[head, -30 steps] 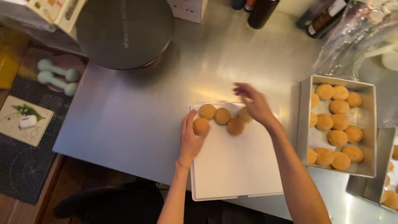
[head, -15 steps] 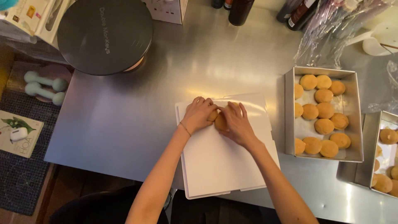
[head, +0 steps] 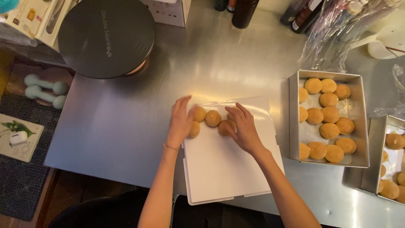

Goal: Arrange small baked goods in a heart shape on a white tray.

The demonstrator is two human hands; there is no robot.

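A flat white box [head: 228,169] lies on the steel table [head: 126,126] in front of me. Several small round golden buns [head: 213,118] sit in a cluster near its far edge. My left hand [head: 180,122] rests at the box's far left corner, fingers spread over the leftmost buns. My right hand [head: 242,128] lies flat on the right side of the cluster, fingers touching a bun. Neither hand lifts anything.
A metal tray [head: 293,122] lined with paper holds several more buns to the right; a second tray [head: 373,156] with buns stands beyond it. A large round dark griddle [head: 105,38] sits at the back left. Bottles, boxes and crumpled plastic wrap [head: 333,33] line the back.
Both hands came together over the buns, then spread slightly apart; the left now sits at the cluster's left, the right at its right. The view has shifted a little.
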